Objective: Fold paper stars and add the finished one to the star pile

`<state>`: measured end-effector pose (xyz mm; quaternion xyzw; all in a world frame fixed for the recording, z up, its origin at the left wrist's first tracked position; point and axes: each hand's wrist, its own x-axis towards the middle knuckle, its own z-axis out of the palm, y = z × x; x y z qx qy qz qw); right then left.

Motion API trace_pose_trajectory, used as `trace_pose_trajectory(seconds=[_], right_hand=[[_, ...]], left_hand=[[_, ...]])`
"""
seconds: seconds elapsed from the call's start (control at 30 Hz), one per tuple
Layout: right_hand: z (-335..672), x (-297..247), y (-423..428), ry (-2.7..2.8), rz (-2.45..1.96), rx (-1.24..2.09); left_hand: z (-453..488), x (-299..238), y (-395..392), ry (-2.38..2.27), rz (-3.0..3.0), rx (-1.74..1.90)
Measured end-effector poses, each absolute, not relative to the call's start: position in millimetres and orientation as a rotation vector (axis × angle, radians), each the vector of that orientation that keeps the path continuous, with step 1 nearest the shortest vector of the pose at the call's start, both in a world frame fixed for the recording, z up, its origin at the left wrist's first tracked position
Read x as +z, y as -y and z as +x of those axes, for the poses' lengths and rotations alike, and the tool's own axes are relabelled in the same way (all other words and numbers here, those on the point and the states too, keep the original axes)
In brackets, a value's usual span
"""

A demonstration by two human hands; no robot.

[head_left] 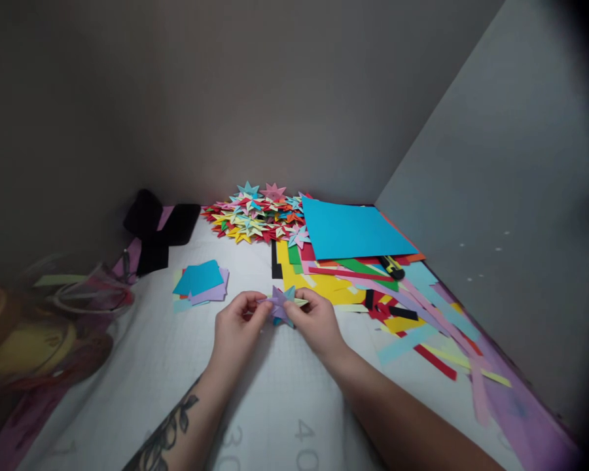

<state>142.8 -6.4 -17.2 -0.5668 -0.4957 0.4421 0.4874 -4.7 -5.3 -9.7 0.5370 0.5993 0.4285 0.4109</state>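
Paper star, folded, spiky, pinched by left hand and right hand, both nearly closed, flat blue sheet beyond

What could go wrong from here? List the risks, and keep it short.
1. The left hand and right hand both pinch the small paper star; too firm a grip might crease its points.
2. The cutter lies among loose paper strips, so reaching there could risk a nick if its blade is out, which I cannot tell.
3. The heaped stars could slide if bumped.
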Motion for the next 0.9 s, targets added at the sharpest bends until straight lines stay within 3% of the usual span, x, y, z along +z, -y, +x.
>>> trace_pose_trajectory(seconds=[0.9], right_hand=[[148.0, -18.5, 5.3, 1.376, -1.377, 1.096]], left_hand=[[-18.4, 2.2, 1.1, -1.373, 1.426, 0.816]])
